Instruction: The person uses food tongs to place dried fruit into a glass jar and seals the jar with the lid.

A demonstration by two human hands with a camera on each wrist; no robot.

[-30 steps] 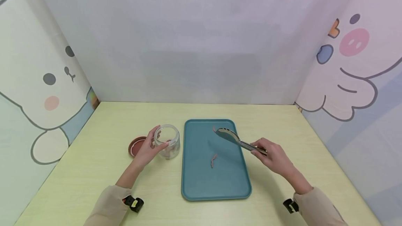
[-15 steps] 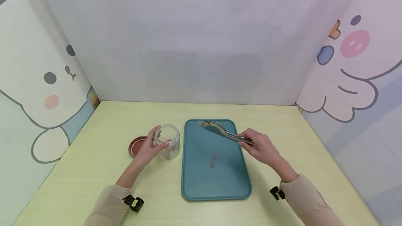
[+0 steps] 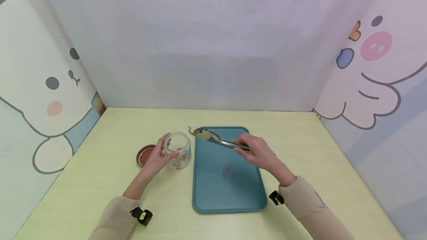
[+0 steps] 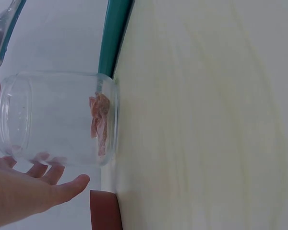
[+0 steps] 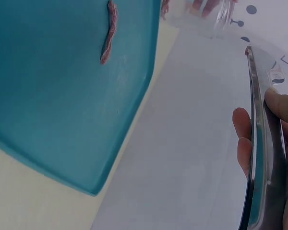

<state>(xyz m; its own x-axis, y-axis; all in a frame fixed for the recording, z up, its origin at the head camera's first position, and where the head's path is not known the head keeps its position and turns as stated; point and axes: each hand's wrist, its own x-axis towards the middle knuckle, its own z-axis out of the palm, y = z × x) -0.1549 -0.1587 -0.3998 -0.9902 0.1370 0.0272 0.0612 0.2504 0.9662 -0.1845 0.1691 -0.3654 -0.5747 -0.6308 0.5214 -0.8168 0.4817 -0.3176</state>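
Observation:
My left hand (image 3: pixel 156 163) grips a clear glass jar (image 3: pixel 182 161), thumb on the near side and fingers round the far side. Several pinkish strips of raw meat (image 4: pixel 101 117) lie at the jar's bottom. In my right hand (image 3: pixel 258 153) is a pair of metal tongs (image 3: pixel 217 140), squeezed together. Their tips pinch a thin meat strip (image 3: pixel 190 130), which sticks out just above and behind the jar's open mouth. Another meat strip (image 3: pixel 227 170) lies on the blue-green tray (image 3: pixel 230 197), below the tongs.
A reddish-brown lid (image 3: pixel 144 156) rests on the pale wooden table (image 3: pixel 166 210), left of the jar and partly behind the left hand. The tray stands close to the jar's right side. A pale wall (image 3: pixel 213 66) rises behind the table.
My right hand has moved left across the tray, bringing the tongs and the pinched meat strip from above the tray to the jar. The left hand and jar have stayed put.

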